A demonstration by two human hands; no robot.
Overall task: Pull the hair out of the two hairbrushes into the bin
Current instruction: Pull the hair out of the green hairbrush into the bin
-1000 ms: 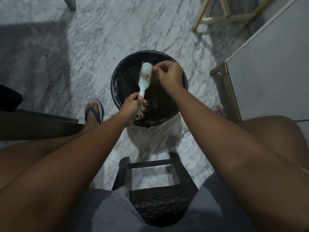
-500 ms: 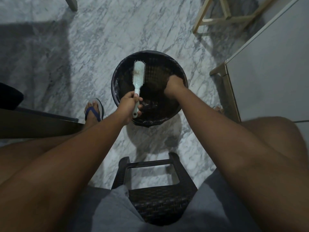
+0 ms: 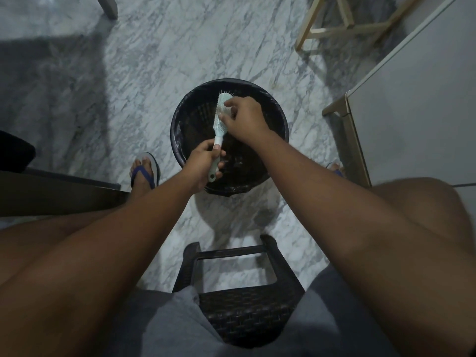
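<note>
A pale mint hairbrush (image 3: 221, 117) is held over the round black bin (image 3: 180, 124) on the marble floor. My left hand (image 3: 203, 163) grips the brush's handle, with the handle's end sticking out below my fingers. My right hand (image 3: 244, 117) is at the bristle face of the brush head, fingertips curled and pinching at the bristles. Any hair between the fingertips is too small to see. Only one hairbrush is in view.
I sit on a dark woven stool (image 3: 242, 305) with my knees on either side. A foot in a blue flip-flop (image 3: 144, 168) stands left of the bin. A grey cabinet (image 3: 412, 112) is at the right and a wooden frame (image 3: 347, 24) beyond it.
My right hand dipped into the bin half a second ago and has come back up to the brush head. The left hand tilted the brush slightly to the right.
</note>
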